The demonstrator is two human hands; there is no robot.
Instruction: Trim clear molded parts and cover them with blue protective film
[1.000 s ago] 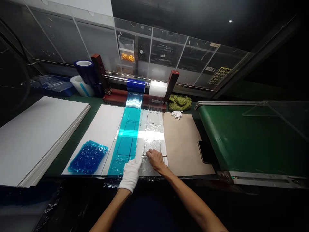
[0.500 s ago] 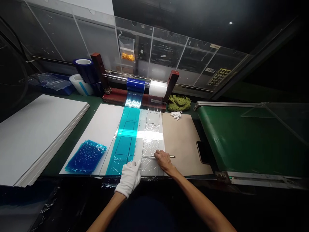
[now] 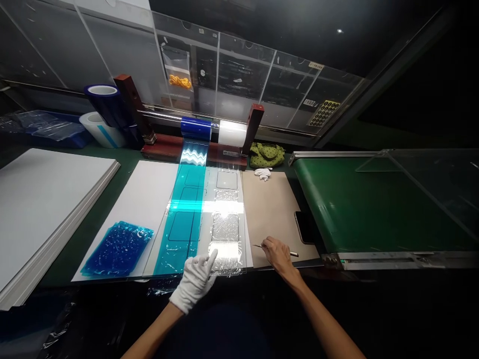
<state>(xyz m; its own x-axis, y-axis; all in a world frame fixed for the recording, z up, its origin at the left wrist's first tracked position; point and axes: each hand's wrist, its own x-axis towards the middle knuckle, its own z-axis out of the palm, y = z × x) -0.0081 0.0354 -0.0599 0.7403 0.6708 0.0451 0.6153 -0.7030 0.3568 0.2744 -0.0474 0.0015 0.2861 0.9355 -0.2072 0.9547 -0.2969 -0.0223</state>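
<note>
My right hand (image 3: 277,254) is closed around a slim craft knife (image 3: 294,254). Its thin tip pokes out to the left, over the brown board (image 3: 271,209), just right of the clear film. My left hand (image 3: 196,276), in a white glove, rests at the front of the films with its fingers apart and the index finger pointing forward. Under it and to the left runs a strip of blue film (image 3: 183,227), drawn from a blue roll (image 3: 195,128). Beside it lies clear film (image 3: 225,227) from a white roll (image 3: 232,132), over a sheet with drawn rounded rectangles.
Cut blue film pieces (image 3: 118,249) are stacked at left, by a thick pile of white sheets (image 3: 48,209). A dark phone (image 3: 305,227) lies near the green conveyor belt (image 3: 359,204). Behind stand a wooden roll holder (image 3: 253,128), a green pouch (image 3: 266,155) and spare rolls (image 3: 99,129).
My right hand has moved right with the craft knife, off the clear film to above the brown board. My left hand stays on the film. The camera view has shifted.
</note>
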